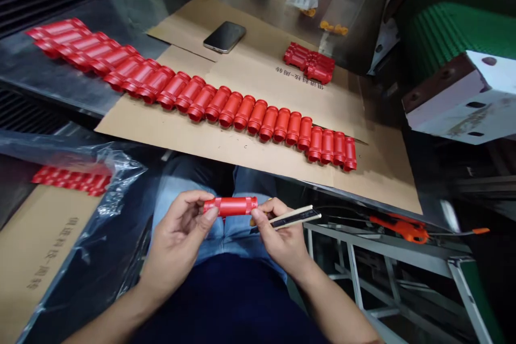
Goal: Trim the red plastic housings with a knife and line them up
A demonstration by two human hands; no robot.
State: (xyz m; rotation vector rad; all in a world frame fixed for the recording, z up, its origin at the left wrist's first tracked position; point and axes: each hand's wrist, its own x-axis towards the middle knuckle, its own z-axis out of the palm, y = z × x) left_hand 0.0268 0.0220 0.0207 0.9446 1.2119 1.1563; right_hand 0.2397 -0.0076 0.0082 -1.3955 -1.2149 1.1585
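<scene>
I have my left hand (177,242) closed around a ribbed red plastic cylinder (230,207), my right hand (282,239) pinching a flat black-and-cream gauge (294,219) just beside its end.

Red plastic cylinder (230,207) | glossy, ribbed bands at both ends | held level | flat cream-and-black tool (292,219) just beside its right end

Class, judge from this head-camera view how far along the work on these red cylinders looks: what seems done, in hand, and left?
Seemingly done: the long row of red cylinders on the cardboard sheet. In hand: the left hand holds one red cylinder; the right hand pinches a slim black-and-cream tool beside it. Perhaps left: the small cluster of cylinders and the batch in clear plastic, though neither's state can be told.
</scene>
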